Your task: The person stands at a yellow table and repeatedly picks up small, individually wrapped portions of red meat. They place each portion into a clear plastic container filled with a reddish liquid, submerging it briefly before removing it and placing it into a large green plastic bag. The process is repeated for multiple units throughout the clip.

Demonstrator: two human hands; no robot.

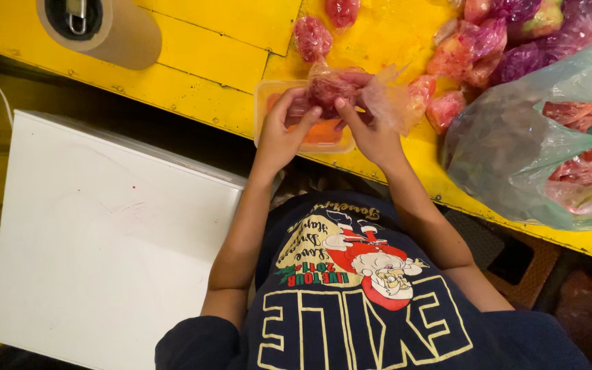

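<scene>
At nine o'clock lies a white board (111,233). Over the clear plastic tray (266,92) at centre, the left hand (281,133) and right hand (371,133) both pinch a small bag of red pieces (330,85). At three o'clock sits a large translucent bag (515,144) on the yellow table (207,62).

Small clear plastic bag of red pieces (334,85), crumpled, just above a shallow clear tray (268,92).
</scene>
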